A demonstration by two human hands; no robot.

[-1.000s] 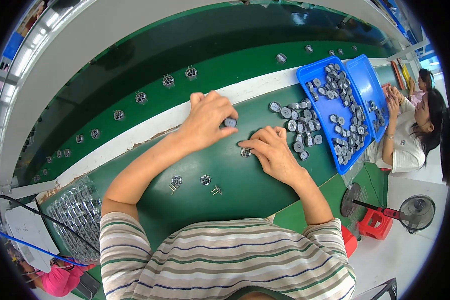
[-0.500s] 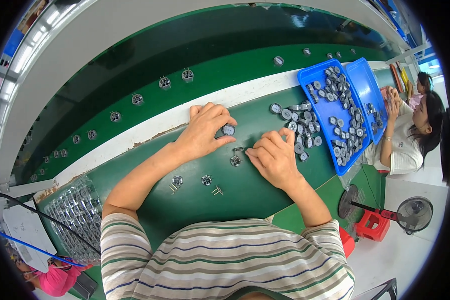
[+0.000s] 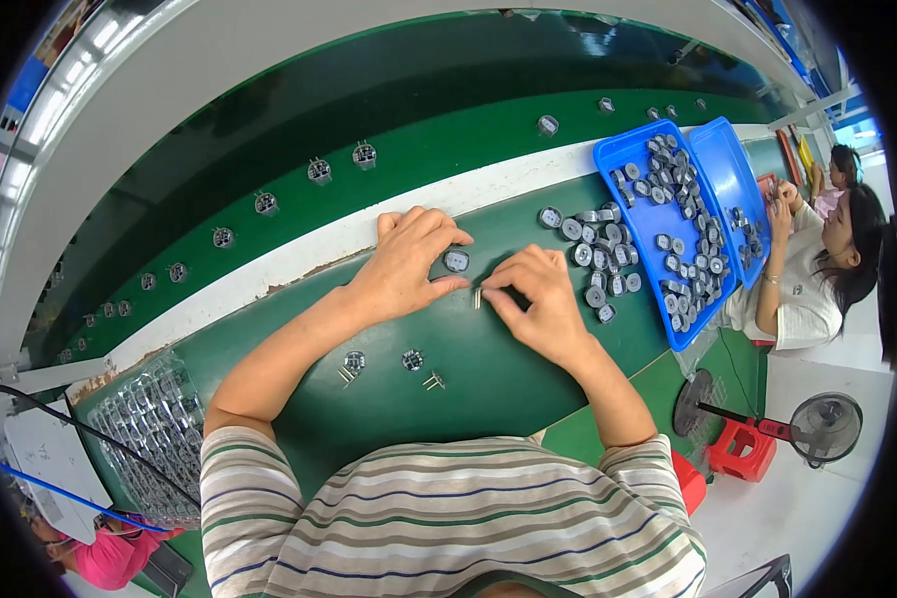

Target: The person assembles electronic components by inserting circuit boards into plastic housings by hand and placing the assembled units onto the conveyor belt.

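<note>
My left hand (image 3: 404, 261) curves its thumb and forefinger around a small grey round-cornered housing (image 3: 455, 260) at the table's middle. Just right of it, my right hand (image 3: 536, 304) pinches a small circuit board, mostly hidden by the fingertips; its brass-coloured pins (image 3: 477, 299) point down toward me. Three more small boards lie loose on the green table nearer to me: a round one with pins (image 3: 354, 360), another round one (image 3: 413, 360), and one on its side with its pins out (image 3: 435, 381).
Many grey housings (image 3: 596, 249) lie beside a blue tray (image 3: 680, 337) holding more, at right. Beyond a white ledge (image 3: 339, 257), a green conveyor belt (image 3: 448, 164) carries spaced parts. Clear plastic trays (image 3: 145, 429) stand at left. A co-worker (image 3: 812, 269) sits at right.
My right hand has picked the round board up off the table and turned it so its pins point toward me. The belt parts have shifted slightly left. My left hand stays put.
</note>
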